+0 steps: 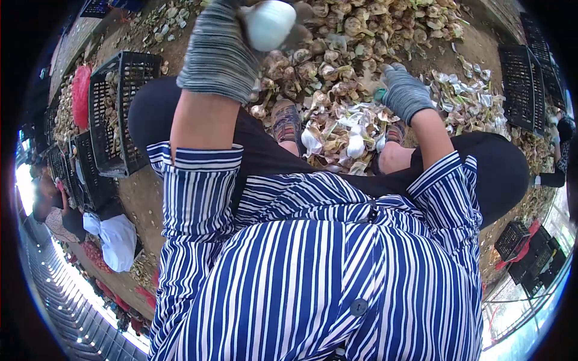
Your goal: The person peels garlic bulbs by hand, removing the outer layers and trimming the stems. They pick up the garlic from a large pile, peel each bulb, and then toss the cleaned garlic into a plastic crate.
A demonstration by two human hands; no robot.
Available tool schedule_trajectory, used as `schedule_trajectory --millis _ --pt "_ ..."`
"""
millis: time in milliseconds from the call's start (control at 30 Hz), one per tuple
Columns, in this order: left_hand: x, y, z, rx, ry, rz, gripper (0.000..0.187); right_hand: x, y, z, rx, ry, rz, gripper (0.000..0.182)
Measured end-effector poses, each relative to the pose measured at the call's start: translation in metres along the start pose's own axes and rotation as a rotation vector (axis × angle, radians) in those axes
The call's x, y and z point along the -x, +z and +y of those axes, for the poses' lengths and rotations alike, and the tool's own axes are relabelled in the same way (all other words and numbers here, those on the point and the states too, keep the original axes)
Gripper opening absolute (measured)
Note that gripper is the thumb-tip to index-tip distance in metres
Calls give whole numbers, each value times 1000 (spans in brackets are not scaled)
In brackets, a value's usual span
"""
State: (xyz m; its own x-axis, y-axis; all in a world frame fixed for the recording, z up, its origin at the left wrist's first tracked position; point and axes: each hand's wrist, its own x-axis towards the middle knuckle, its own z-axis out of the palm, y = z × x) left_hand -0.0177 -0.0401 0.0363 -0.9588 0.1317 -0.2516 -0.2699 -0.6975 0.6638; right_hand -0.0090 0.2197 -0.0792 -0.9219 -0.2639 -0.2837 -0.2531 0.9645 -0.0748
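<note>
My left hand (220,51), in a grey striped knit glove, is raised at the top and closed on a clean white garlic bulb (270,25). My right hand (407,93), gloved alike, has its fingers curled low over the garlic heap. A small teal-green thing (379,94) shows at its fingertips; its full shape is hidden. Unpeeled garlic bulbs (355,27) with dry roots and stems are piled before me. Between my feet lie loose papery skins (337,129) and a few white peeled-looking bulbs (356,144).
Black plastic crates stand at the left (123,114) and right (522,90). A red mesh bag (81,96) rests beside the left crate. More skins (469,99) litter the ground to the right. People sit at the far left (57,210) and far right (563,150).
</note>
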Motion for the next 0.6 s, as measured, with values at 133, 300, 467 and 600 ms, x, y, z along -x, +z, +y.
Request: schedule_trajectory --millis 133,300,467,600 --pt "7 -7 8 170 -19 -71 29 -26 7 -13 21 17 -147 30" --pt "1 -13 0 22 20 47 23 -71 80 -34 17 -83 -124 25" --pt "-8 -20 -8 -165 -58 365 21 -76 85 -36 -127 1 -218 24" --pt "-18 -13 -21 -759 -80 522 26 -65 24 -19 -477 -7 -8 32"
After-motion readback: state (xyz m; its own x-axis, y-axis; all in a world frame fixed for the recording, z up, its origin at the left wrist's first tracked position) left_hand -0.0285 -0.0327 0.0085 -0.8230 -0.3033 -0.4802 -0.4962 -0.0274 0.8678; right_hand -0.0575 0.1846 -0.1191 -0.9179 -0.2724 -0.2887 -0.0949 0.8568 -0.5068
